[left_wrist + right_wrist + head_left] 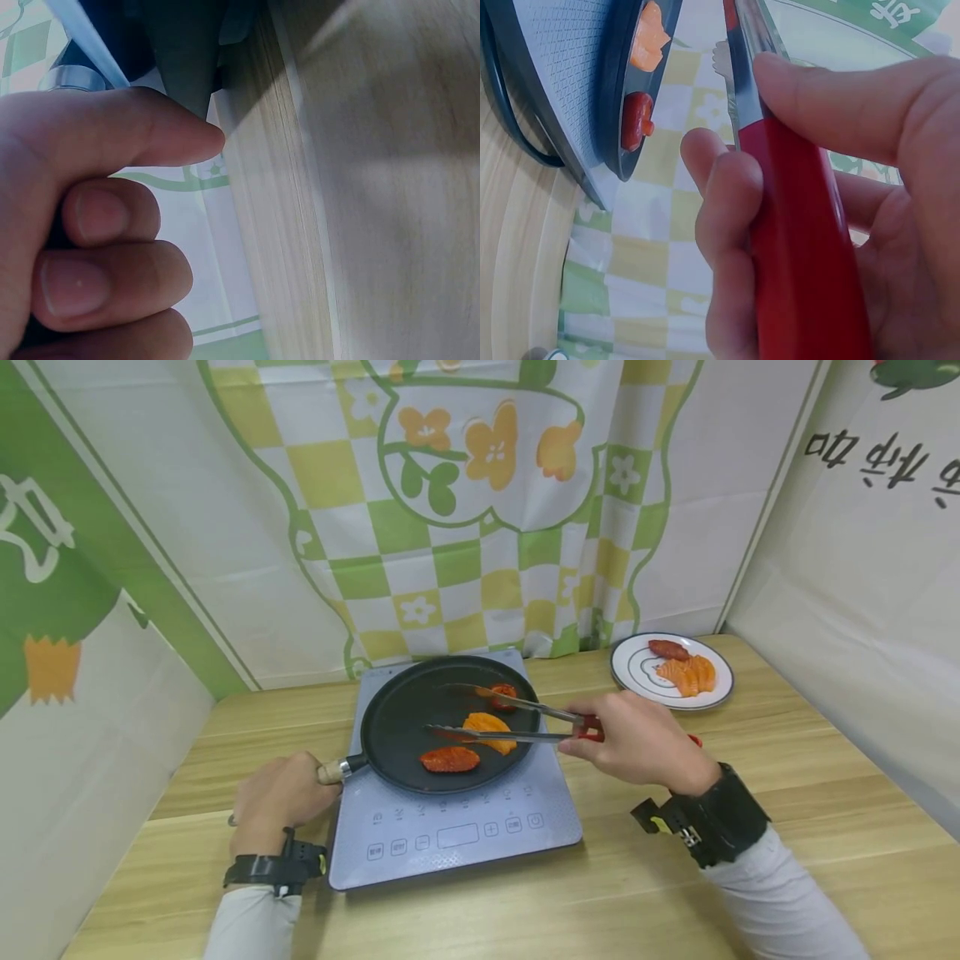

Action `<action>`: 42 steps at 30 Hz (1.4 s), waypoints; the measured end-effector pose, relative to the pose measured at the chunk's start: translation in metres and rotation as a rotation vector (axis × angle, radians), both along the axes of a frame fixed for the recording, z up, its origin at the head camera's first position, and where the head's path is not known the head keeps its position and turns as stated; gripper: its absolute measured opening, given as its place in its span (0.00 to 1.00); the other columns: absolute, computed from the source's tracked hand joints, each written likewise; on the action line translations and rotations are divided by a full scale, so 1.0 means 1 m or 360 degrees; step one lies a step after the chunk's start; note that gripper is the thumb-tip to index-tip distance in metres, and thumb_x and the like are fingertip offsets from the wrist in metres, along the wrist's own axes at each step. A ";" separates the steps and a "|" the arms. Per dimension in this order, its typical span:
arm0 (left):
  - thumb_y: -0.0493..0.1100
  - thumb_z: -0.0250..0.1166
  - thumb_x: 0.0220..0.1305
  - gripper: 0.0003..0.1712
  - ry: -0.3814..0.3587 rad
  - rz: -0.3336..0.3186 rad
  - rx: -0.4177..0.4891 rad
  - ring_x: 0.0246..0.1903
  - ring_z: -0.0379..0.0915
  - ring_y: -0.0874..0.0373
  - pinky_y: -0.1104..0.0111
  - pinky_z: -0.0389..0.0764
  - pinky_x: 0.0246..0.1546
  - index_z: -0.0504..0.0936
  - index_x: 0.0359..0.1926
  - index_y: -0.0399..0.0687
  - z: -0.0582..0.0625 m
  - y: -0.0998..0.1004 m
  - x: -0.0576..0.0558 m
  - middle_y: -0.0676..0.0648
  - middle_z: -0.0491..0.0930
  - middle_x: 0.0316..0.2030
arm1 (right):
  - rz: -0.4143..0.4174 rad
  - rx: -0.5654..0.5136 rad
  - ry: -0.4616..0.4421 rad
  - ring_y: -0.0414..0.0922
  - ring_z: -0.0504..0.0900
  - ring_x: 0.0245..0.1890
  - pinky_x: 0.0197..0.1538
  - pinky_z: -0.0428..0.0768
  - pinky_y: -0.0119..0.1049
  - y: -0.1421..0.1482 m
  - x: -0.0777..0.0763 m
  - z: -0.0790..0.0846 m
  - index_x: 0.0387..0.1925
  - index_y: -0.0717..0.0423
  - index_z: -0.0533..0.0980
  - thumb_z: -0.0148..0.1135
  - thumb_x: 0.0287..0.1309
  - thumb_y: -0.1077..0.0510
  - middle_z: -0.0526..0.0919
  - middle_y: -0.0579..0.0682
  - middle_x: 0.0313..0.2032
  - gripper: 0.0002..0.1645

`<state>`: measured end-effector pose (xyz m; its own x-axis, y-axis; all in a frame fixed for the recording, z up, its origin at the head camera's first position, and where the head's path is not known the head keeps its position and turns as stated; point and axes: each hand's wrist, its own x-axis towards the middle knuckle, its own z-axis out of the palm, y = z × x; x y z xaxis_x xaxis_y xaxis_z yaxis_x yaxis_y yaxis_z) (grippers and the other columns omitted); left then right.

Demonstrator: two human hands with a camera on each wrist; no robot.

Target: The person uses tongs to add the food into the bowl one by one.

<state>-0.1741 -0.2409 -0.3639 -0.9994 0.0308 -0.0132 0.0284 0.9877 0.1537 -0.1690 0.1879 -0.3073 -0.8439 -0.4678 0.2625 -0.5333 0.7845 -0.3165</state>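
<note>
A round black frying pan (401, 727) rests on the induction cooktop (461, 818). My left hand (281, 793) grips its wooden handle (330, 772); in the left wrist view the fingers (112, 285) are curled. My right hand (641, 739) holds metal tongs (540, 737) by their red handle (802, 247), the arms spread apart over the pan. Inside lie a red-orange oval food piece (450, 760), a sliced orange piece (501, 745) resembling salmon, and a small red piece (504, 692). The tongs partly cover the latter two; whether they touch them I cannot tell.
A white plate (633, 681) with a dark rim stands at the back right, bearing a dark red piece (668, 649) and orange slices (697, 675). A checkered curtain (450, 577) hangs behind the wooden table (637, 893). White side walls flank it.
</note>
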 end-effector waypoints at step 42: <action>0.57 0.55 0.57 0.21 -0.0002 0.0010 0.0004 0.18 0.63 0.55 0.62 0.60 0.18 0.66 0.16 0.52 0.001 -0.001 0.000 0.50 0.65 0.15 | -0.0313 0.0056 -0.0017 0.40 0.68 0.20 0.22 0.62 0.38 0.049 -0.014 -0.011 0.44 0.45 0.78 0.65 0.53 0.39 0.70 0.40 0.20 0.21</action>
